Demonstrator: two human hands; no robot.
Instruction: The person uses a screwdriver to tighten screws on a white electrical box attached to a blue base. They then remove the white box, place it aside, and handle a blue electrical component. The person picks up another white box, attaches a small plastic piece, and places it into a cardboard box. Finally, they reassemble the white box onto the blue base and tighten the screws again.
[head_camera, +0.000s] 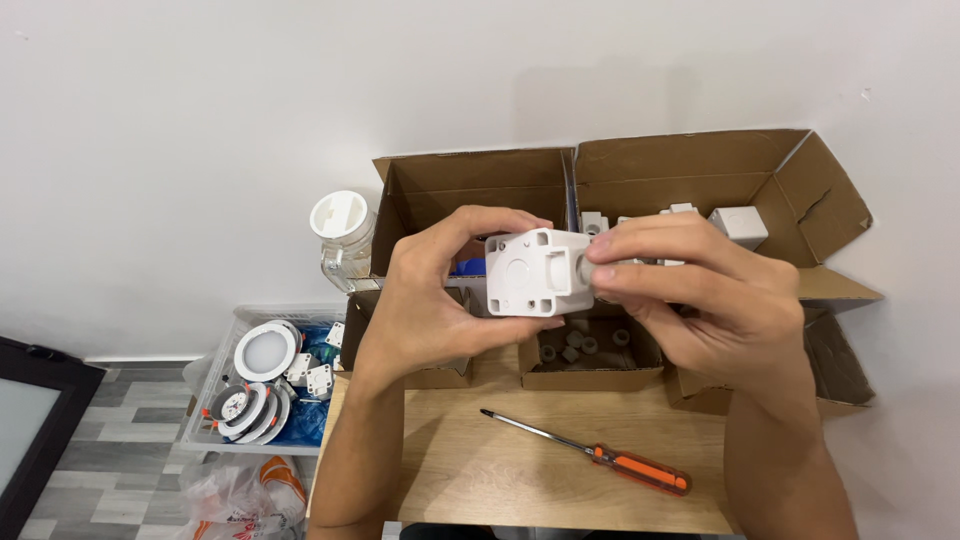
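The white plastic junction box (530, 272) sits raised in front of me, above the wooden table (480, 470) and before the two big open cardboard boxes (700, 180), so I can see its face squarely. My left hand (430, 300) wraps around its left side, thumb beneath, keeping it steady. My right hand (700, 290) pinches a small grey plug (583, 270) against its right edge. Below, a shallow carton (590, 378) keeps more grey plugs within reach. The orange-handled screwdriver (590, 453) lies loose on the table, near me.
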